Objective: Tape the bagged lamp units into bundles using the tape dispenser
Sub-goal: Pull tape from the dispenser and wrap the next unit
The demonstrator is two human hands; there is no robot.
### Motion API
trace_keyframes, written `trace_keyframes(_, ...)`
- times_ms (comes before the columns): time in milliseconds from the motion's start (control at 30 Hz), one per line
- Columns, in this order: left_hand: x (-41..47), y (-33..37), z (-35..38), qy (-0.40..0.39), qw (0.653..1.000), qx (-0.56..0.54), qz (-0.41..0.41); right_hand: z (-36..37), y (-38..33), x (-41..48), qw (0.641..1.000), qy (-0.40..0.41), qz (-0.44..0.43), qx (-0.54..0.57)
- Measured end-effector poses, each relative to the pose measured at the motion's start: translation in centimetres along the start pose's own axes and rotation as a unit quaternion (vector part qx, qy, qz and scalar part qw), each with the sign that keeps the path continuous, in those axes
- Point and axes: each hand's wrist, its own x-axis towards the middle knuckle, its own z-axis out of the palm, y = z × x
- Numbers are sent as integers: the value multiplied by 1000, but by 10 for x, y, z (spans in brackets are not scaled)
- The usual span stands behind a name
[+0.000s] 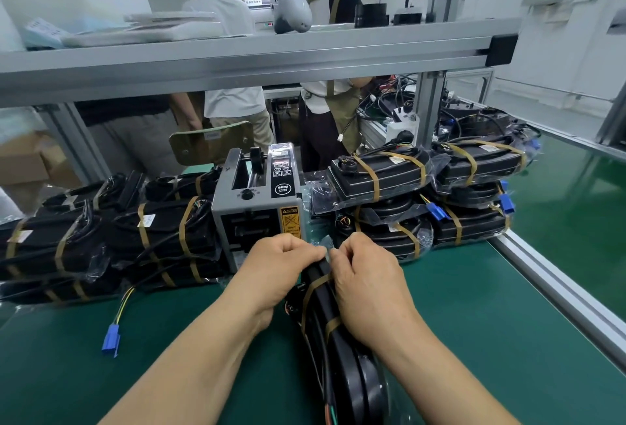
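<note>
On the green surface [474, 340], just in front of the tape dispenser [257, 208], stands the bagged lamp bundle [352, 384] now in work. It is black, turned on its narrow edge, and it runs from the dispenser toward the person.

Two brown tape bands [316, 284] already go around its far half. The left hand [281, 265] and the right hand [369, 275] are close together at the far top end, almost touching. Fingers of both are curled and they pinch the loose clear bag flap [323, 244] that sticks up there. The right palm also lies on the bundle's side.

Step in hand, as I judge it: tidying or folding the spare bag end on a bundle that is approx. finished, not pulling new tape. I cannot tell if a cut strip waits at the dispenser mouth, it is too dark.

Next move needs the flap kept flat w/ one hand while the other goes to the dispenser. If no more tape is needed, both hands lift the bundle to a stack.

Finished bundles lie in piles on both sides, i.e. the left pile [162, 238] and the right pile [423, 194]. A blue connector [111, 340] on its wires lies loose at the left.
</note>
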Motion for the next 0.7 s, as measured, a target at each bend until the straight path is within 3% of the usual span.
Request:
trace_keyframes(300,-16,-2,6,-14,997,-67,-35,2,4,2,999,6,-4,54)
trace_keyframes(500,-16,0,5,20,993,-109,-51,3,-2,-1,998,-13,-14,56)
trace_keyframes(600,-13,5,6,37,989,-119,-76,1,-4,-2,998,-52,14,19)
trace_keyframes(700,-19,8,3,20,986,-145,-76,-7,-5,-1,989,-142,45,-15)
